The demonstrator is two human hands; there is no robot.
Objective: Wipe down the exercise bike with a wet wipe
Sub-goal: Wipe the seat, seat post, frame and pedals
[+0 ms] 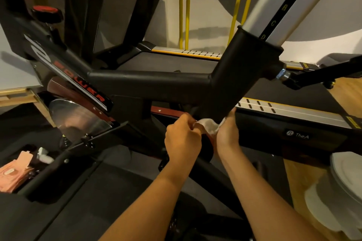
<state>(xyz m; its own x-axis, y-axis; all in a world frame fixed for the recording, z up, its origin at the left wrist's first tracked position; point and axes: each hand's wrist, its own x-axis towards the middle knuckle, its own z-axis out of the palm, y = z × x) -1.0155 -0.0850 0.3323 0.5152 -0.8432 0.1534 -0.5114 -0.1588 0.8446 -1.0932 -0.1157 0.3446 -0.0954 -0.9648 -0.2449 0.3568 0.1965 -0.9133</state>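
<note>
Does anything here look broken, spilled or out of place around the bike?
Nothing looks damaged or spilled. Both hands hold the wipe at the base of the bike's seat tube. The only loose clutter is a pink wipes packet lying by the frame, lower left.

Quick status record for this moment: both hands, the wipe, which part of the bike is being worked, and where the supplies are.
left hand: closed on wet wipe
right hand: holds the wipe's other end
wipe: stretched between both hands, at the lower end of the seat tube
wipe pack: pink, far left by the flywheel
seat post: raised, letters A to D showing
</note>
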